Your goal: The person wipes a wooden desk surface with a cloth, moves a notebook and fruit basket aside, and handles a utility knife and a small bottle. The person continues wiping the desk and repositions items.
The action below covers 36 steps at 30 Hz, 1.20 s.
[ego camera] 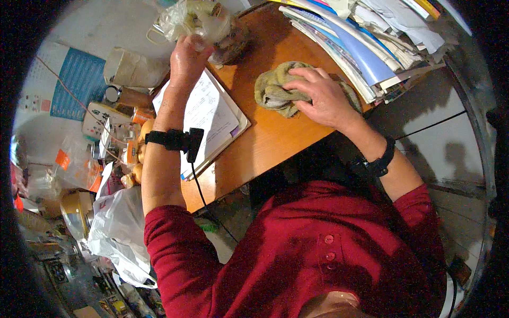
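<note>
My right hand [324, 95] rests on a crumpled greenish cloth [276, 85] on the wooden desk [274, 139], fingers bent over its top. At the top left, my left hand [191, 57] is at a clear plastic bag [179, 20]; its fingertips are partly hidden, and whether they grip the bag cannot be told. Rolled, greenish-beige items lie in or beside the bag. Under my left forearm lies a stack of written papers [210, 107] at the desk's left side. Both wrists wear black straps, and a cable hangs from the left one.
A tall pile of magazines and papers [350, 47] stands at the desk's far right. Left of the desk are a beige paper container [131, 67], a brown jar [133, 97], orange-labelled packages and a white plastic bag [119, 230]. The desk's near edge runs diagonally before my body.
</note>
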Each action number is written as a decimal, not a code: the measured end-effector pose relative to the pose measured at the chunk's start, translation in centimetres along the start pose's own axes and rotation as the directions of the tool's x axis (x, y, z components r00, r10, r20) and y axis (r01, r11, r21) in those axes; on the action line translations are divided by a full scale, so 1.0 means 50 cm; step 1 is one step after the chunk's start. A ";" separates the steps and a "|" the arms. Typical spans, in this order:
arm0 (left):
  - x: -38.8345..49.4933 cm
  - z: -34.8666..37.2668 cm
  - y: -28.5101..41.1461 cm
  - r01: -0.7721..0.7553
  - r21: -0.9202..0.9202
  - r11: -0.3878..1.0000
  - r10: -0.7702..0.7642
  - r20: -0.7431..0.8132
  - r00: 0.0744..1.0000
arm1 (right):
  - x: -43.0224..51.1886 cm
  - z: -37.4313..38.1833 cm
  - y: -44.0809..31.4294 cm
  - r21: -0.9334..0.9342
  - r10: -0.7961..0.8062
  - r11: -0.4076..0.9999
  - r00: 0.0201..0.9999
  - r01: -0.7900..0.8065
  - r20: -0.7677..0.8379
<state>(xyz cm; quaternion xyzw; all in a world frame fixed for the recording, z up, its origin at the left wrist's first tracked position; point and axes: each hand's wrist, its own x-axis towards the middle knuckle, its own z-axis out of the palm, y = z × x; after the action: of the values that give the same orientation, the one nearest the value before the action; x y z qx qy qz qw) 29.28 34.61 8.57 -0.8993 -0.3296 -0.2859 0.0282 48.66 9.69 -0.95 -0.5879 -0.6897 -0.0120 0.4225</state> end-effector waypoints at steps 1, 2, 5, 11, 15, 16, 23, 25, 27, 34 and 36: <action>0.006 -0.011 -0.003 -0.006 0.015 1.000 0.006 -0.002 1.000 | 0.001 0.000 0.000 -0.004 -0.001 1.000 1.000 0.001 0.003; 0.013 -0.023 -0.007 -0.026 0.036 0.999 0.027 -0.014 1.000 | 0.001 0.001 0.000 -0.013 0.004 1.000 1.000 -0.004 0.010; 0.037 -0.061 -0.031 -0.030 0.045 0.999 0.030 -0.010 0.999 | 0.003 0.001 -0.001 -0.028 0.013 1.000 1.000 -0.012 0.014; 0.057 -0.092 -0.073 -0.012 0.060 0.998 0.016 -0.064 0.998 | 0.001 -0.004 -0.004 -0.005 0.035 0.999 0.999 -0.035 0.023; 0.063 -0.083 -0.083 0.018 0.109 0.994 -0.010 -0.074 0.997 | 0.005 -0.007 -0.005 -0.003 0.044 0.999 0.998 -0.044 0.049; 0.065 -0.077 -0.084 0.029 0.100 0.995 -0.023 -0.065 0.998 | 0.006 -0.006 -0.006 0.000 0.038 0.999 0.999 -0.038 0.038; 0.061 -0.019 -0.092 0.002 0.047 0.999 0.000 -0.026 1.000 | 0.007 -0.009 -0.008 -0.026 0.056 0.998 0.996 -0.054 0.070; 0.064 -0.007 -0.101 -0.033 0.062 0.998 0.036 -0.045 0.998 | 0.008 -0.009 -0.009 -0.033 0.048 0.998 0.997 -0.046 0.064; 0.072 -0.001 -0.113 -0.002 0.071 0.997 0.005 -0.035 0.999 | 0.010 -0.011 -0.011 -0.029 0.066 0.998 0.994 -0.064 0.082; 0.078 0.004 -0.169 0.095 0.168 0.981 -0.099 0.013 0.995 | 0.018 -0.015 -0.021 -0.036 0.115 0.993 0.985 -0.111 0.128; 0.077 0.005 -0.184 0.055 0.187 0.981 -0.058 0.007 0.998 | 0.019 -0.016 -0.023 -0.031 0.115 0.993 0.986 -0.112 0.125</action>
<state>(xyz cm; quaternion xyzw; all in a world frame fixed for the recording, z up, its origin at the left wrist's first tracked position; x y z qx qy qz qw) 26.17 44.09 9.14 -0.8848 -0.3805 -0.2489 0.1021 48.19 9.69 0.68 -0.6307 -0.6804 0.0412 0.3711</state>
